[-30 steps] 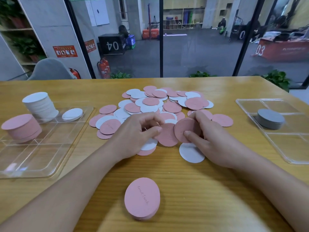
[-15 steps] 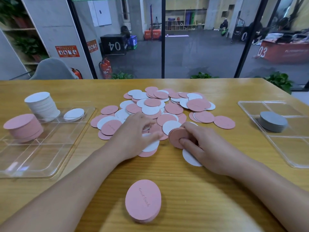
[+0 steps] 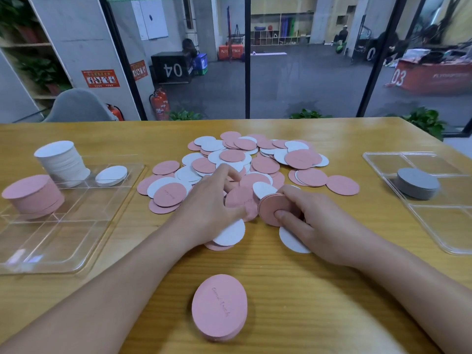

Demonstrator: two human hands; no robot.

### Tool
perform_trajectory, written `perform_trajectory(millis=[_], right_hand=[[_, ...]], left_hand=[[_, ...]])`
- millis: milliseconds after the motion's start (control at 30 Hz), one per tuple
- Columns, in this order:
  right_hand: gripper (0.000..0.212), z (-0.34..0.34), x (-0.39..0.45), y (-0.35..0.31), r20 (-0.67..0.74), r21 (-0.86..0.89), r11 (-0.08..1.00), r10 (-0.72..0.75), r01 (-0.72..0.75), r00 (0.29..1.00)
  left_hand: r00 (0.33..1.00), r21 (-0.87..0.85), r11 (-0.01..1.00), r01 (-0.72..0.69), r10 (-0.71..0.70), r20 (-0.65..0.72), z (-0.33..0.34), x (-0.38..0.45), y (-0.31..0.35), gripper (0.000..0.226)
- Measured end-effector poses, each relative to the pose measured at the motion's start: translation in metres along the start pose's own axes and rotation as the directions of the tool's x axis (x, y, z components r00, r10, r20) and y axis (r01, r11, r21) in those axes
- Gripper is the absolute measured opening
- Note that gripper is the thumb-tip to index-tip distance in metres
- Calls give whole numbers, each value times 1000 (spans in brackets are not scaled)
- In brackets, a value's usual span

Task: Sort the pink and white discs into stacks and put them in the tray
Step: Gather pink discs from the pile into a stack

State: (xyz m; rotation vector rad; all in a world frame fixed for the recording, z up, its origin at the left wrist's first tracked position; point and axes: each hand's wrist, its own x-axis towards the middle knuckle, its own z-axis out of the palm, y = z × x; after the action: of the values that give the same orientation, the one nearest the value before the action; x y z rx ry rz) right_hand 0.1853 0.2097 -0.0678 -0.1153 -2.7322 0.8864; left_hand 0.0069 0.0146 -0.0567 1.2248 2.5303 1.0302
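right hand (image 3: 310, 221): clamped on a small pink stack (image 3: 274, 206), thumb on top
left hand (image 3: 212, 200): fingers curled into the loose disc pile (image 3: 255, 162), grip hidden, can't tell
change: pink stack tucked closer to the left hand than a second ago
look: thin, matte round discs
tray (image 3: 76, 223): clear plastic, well left of the left hand

Both forearms bare, no sleeves, rings or watch visible.
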Motion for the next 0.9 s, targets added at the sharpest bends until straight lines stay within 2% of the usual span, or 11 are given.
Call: perform_trajectory(millis=[133, 233, 367, 467, 567, 633, 667, 767, 833, 900], right_hand=[[20, 0, 0, 0, 5, -13, 1000, 9, -9, 1000], [21, -1, -1, -2, 7, -17, 1000, 16, -15, 1000], [16, 0, 0, 0, 5, -28, 999, 37, -37, 999], [14, -1, 0, 0, -35, 26, 998, 54, -53, 998], [18, -1, -2, -3, -27, 29, 999, 37, -36, 999], [10, 0, -2, -5, 15, -28, 999, 17, -17, 1000], [8, 1, -1, -5, 26, -63, 998, 10, -8, 1000], [26, 2, 0, -5, 21, -101, 995, 4, -2, 1000], [28, 1, 0, -5, 22, -93, 996, 10, -7, 1000], [22, 2, 0, -4, 22, -66, 998, 20, -18, 1000]], left_hand=[[983, -82, 994, -78, 63, -172, -6, 5, -5, 23], [980, -136, 985, -104, 78, -183, -8, 7, -10, 11], [979, -207, 960, -190, 170, -108, -9, 6, -9, 11], [969, -300, 925, -232, 248, 16, -6, 2, -4, 12], [952, -384, 896, -223, 285, 112, 0, -1, -1, 23], [945, -395, 892, -218, 294, 144, 3, -3, 1, 34], [944, -385, 897, -219, 294, 148, 3, -4, 1, 38], [963, -275, 940, -200, 241, 124, -9, -2, -3, 44], [975, -66, 979, -194, 199, 97, -28, 3, -13, 37], [981, 109, 984, -140, 124, 148, -48, 5, -25, 27]])
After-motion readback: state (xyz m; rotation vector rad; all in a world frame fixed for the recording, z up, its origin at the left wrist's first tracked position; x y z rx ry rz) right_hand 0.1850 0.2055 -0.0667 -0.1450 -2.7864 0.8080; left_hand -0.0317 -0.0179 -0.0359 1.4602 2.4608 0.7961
